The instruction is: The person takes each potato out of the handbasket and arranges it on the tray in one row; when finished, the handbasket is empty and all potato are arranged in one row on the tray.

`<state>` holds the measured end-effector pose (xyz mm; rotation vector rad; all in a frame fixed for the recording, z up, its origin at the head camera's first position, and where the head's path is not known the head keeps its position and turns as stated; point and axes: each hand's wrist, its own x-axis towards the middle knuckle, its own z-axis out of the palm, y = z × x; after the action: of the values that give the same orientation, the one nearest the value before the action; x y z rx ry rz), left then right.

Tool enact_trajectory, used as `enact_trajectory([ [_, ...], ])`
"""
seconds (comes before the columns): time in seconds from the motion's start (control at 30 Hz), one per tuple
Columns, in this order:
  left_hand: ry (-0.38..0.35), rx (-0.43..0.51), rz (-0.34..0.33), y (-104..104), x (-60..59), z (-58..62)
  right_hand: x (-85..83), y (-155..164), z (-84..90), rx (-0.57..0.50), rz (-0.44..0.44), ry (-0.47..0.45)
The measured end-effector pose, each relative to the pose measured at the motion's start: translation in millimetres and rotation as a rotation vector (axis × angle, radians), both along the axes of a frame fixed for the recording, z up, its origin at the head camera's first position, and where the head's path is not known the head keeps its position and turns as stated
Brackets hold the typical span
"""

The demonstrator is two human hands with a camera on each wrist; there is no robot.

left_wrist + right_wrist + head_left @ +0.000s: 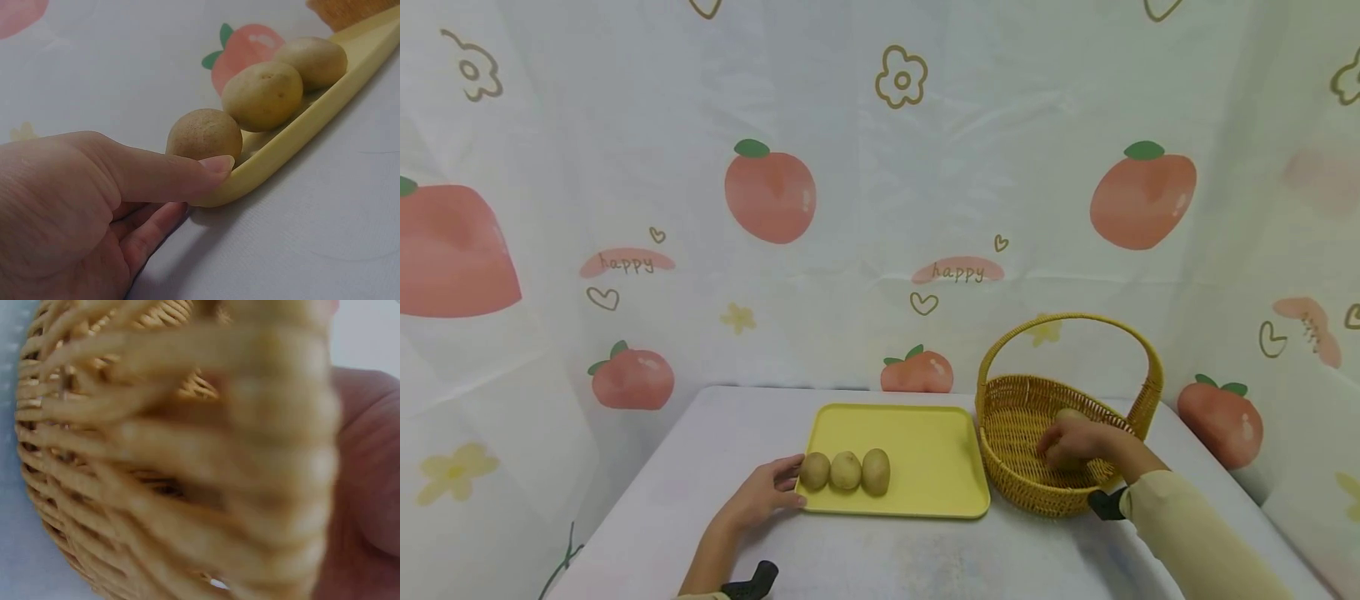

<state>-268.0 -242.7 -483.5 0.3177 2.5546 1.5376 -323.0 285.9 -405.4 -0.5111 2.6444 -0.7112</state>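
Observation:
Three potatoes (pixel 846 471) sit in a row along the left part of a yellow tray (pixel 932 458). My left hand (pixel 765 493) holds the tray's near left corner; in the left wrist view its thumb lies over the rim beside the nearest potato (pixel 205 134), with other fingers lower down outside. My right hand (pixel 1078 442) reaches into a woven basket (pixel 1022 400), fingers bent downward. Another potato (pixel 1070 413) shows just behind that hand. The basket's wall (pixel 187 444) hides the fingers in the right wrist view, so I cannot tell what they hold.
The basket stands against the tray's right side on a white-covered table (pixel 880 558), its tall handle (pixel 1067 317) arching over the opening. Behind the table hangs a white curtain (pixel 850 317) printed with peaches and flowers.

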Motion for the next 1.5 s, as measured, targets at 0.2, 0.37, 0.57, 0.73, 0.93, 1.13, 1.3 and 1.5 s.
enact_trajectory([
  [0.2, 0.002, 0.002, -0.012, -1, -0.6, -0.3, 0.5, -6, 0.5, -0.077, -0.061, 0.03],
  [0.37, -0.002, 0.013, -0.02, -1, -0.6, -0.2, 5.1, -14, 7.1, -0.212, -0.058, 0.029],
  [0.57, -0.004, 0.008, -0.017, -1, -0.2, 1.2, 13.4, -25, 14.9, -0.28, -0.007, 0.126],
  [0.73, 0.002, 0.023, -0.025, -1, 0.1, 0.8, 21.5, -34, 15.8, -0.234, -0.034, 0.262],
  [0.93, 0.005, 0.028, -0.038, -2, -0.1, -0.1, 40.1, -51, 22.6, -0.185, -0.081, 0.409],
  [1.13, 0.007, 0.034, -0.041, -3, 0.6, -0.7, 52.2, -72, 29.2, -0.355, -0.051, 0.43],
  [1.3, 0.006, 0.039, -0.039, -2, 0.7, -0.3, 59.8, -91, 33.5, -0.455, -0.002, 0.421],
  [1.5, 0.003, 0.026, -0.033, -2, 1.1, 1.0, 62.7, -115, 35.8, -0.51, 0.058, 0.378],
])
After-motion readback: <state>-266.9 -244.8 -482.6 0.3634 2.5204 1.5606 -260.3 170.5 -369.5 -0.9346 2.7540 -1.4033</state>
